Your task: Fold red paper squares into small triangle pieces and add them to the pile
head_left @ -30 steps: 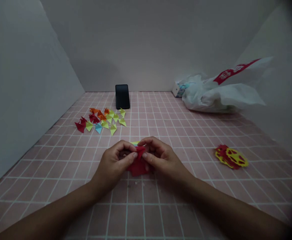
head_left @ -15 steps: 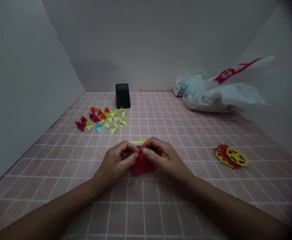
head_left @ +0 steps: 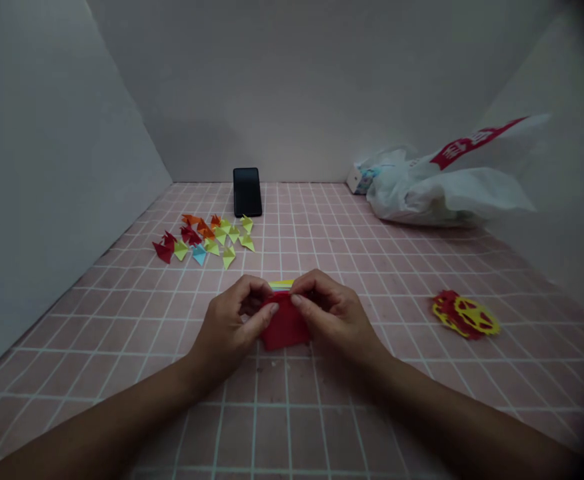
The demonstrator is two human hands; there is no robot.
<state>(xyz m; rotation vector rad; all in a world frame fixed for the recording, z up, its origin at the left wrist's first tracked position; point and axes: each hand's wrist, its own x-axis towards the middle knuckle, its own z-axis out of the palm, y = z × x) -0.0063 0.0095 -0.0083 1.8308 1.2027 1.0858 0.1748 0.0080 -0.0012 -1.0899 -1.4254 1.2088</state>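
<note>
Between my hands is a red sheet of paper point(head_left: 286, 325), lying over a small stack of coloured paper point(head_left: 281, 285) whose yellow and pale edges show behind it. My left hand point(head_left: 239, 317) is closed, thumb and forefinger pinching red paper at the upper left. On the other side my right hand point(head_left: 325, 310) pinches red paper at the upper right, thumb toward me. The fingertips hide part of what they hold, so the exact fold cannot be made out.
Several small folded paper pieces point(head_left: 212, 233) in red, orange, yellow and blue lie at the back left. Behind them a black phone point(head_left: 247, 192) leans. A white plastic bag point(head_left: 422, 193) and a small box point(head_left: 357, 179) sit back right. Red and yellow cutouts point(head_left: 467, 315) lie at right.
My hands have moved slightly apart along the red paper's upper edge. More of the red sheet shows between my thumbs. The view has shifted a little.
</note>
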